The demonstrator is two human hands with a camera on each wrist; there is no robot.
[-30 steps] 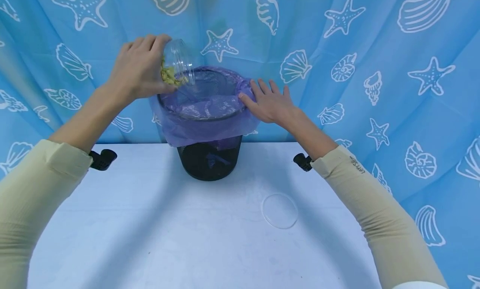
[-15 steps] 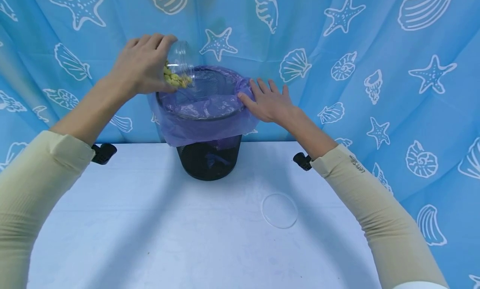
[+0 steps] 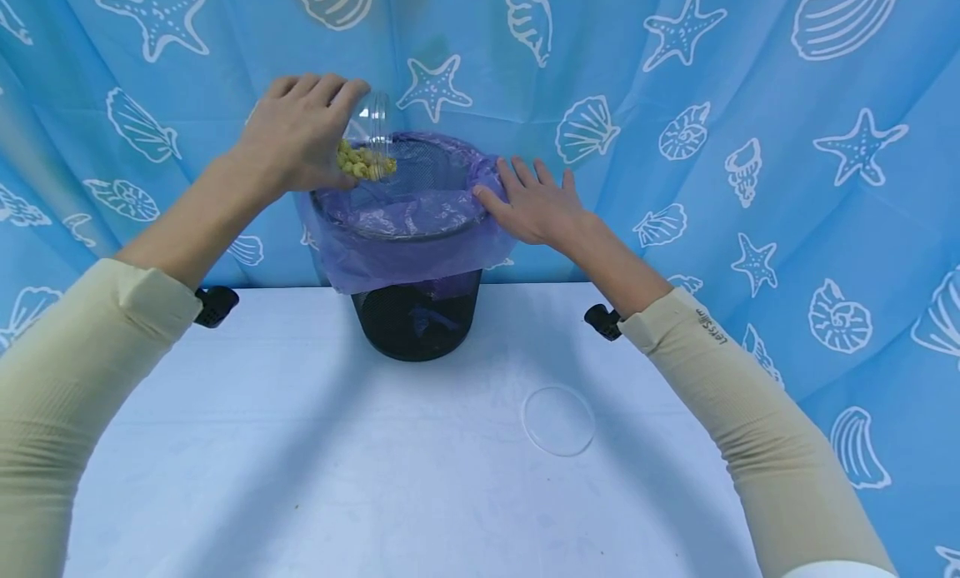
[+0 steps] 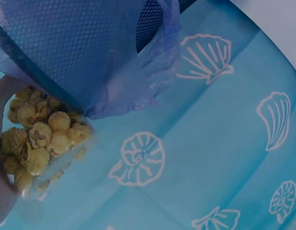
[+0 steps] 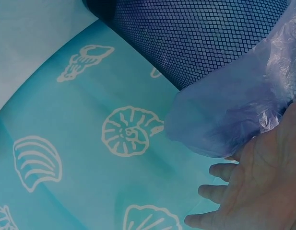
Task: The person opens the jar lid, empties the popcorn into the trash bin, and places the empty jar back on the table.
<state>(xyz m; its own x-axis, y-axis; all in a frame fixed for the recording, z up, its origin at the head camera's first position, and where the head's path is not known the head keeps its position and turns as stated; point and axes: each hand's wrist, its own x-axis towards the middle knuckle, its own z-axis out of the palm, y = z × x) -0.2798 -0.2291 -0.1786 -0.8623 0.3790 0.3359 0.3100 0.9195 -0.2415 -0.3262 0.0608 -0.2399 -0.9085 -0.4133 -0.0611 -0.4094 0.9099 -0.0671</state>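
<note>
My left hand (image 3: 296, 137) grips a clear jar (image 3: 380, 116) tipped on its side, its mouth over the left part of the bin's opening. Yellow popcorn (image 3: 365, 163) lies along the jar's lower side and reaches its mouth; the left wrist view shows the popcorn (image 4: 42, 139) close up beside the rim. Under it stands a black mesh bin (image 3: 417, 324), lined with a purple plastic bag (image 3: 420, 261) folded over the rim. My right hand (image 3: 542, 203) rests at the bin's right rim, thumb on the bag, fingers spread and straight. The jar's base is hidden behind my left hand.
A clear round lid (image 3: 558, 421) lies flat on the white table (image 3: 360, 495), right of the bin. Directly behind the bin hangs a blue curtain (image 3: 495, 87) printed with shells and starfish.
My left hand has moved a little right with the jar and turned it further, bringing its mouth more over the bin. The popcorn has slid toward the mouth. My right hand stays put.
</note>
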